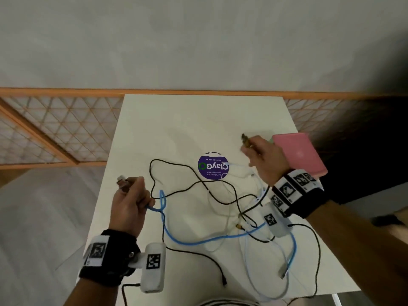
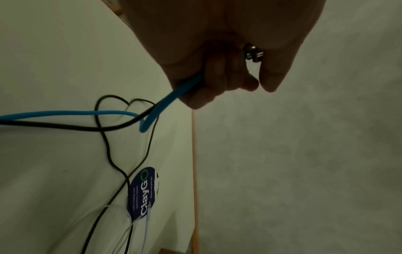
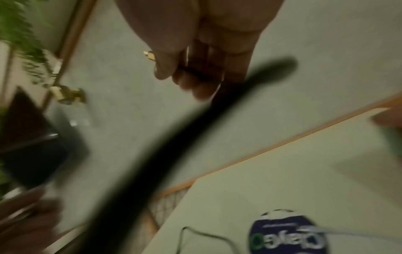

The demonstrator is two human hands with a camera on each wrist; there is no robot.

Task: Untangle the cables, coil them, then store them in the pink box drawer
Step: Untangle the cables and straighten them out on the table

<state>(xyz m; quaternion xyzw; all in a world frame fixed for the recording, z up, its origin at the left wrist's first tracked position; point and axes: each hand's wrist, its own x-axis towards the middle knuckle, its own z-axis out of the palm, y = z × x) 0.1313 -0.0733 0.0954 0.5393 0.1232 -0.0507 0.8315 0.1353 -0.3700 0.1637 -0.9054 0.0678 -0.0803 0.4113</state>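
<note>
Black (image 1: 176, 164), blue (image 1: 198, 240) and white (image 1: 249, 261) cables lie tangled on the white table (image 1: 176, 120). My left hand (image 1: 132, 191) is lifted at the table's left edge and grips the blue cable (image 2: 174, 98) near its end; the metal plug (image 2: 252, 53) sticks out past the thumb. Further right, my right hand (image 1: 256, 151) pinches the gold plug (image 3: 150, 55) of a black cable (image 3: 174, 146), which trails down past the wrist. The closed pink box (image 1: 298, 153) sits just right of that hand.
A round purple sticker (image 1: 213, 165) marks the table's middle. An orange lattice rail (image 1: 66, 129) runs behind the table against the grey wall. Cable loops hang over the table's near edge (image 1: 309, 292). A green plant (image 3: 19, 34) shows in the right wrist view.
</note>
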